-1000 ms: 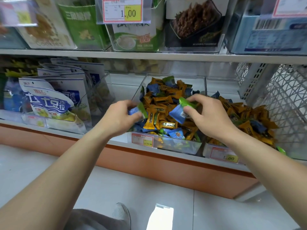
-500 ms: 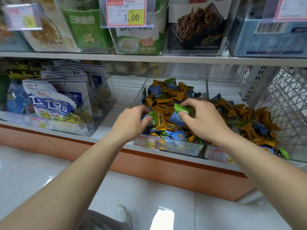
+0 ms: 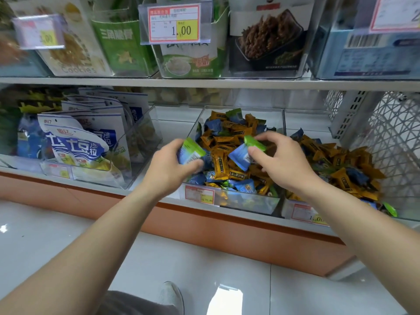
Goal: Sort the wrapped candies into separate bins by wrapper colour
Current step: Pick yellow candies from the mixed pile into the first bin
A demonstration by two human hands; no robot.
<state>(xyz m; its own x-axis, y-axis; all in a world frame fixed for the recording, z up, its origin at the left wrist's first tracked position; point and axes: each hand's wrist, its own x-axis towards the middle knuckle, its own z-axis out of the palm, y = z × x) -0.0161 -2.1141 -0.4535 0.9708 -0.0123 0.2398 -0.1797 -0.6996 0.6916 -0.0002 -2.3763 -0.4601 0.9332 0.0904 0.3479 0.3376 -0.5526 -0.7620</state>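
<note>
Head view suggests, by my reading, that the sorting is barely begun. The middle bin [image 3: 238,206], at twelve o'clock of the hands, holds a heap of orange candies [image 3: 221,165] mixed through with blue-and-green ones. The right bin [image 3: 302,211], just beside it at three o'clock, is mostly orange with a few blue and green pieces scattered in. No bin in sight holds one colour alone, so nearly all the work is left.

The left hand [image 3: 168,170] is clamped on a blue-and-green candy [image 3: 190,151], fingers curled round it, at the nine o'clock edge of the middle bin. The right hand [image 3: 283,161] pinches a second candy [image 3: 239,156] of the same colours between thumb and fingertips, above the middle of the heap. The hands are apart, with orange wrappers showing between them.

At nine o'clock of the middle bin runs a stretch of white shelf [image 3: 175,123], and past it stands a clear bin of snack pouches [image 3: 77,144], white and blue, upright. The upper shelf [image 3: 204,84] at twelve o'clock carries bagged and boxed snacks behind a price tag [image 3: 173,23]. Which bin is meant for the blue-and-green pieces I cannot tell
</note>
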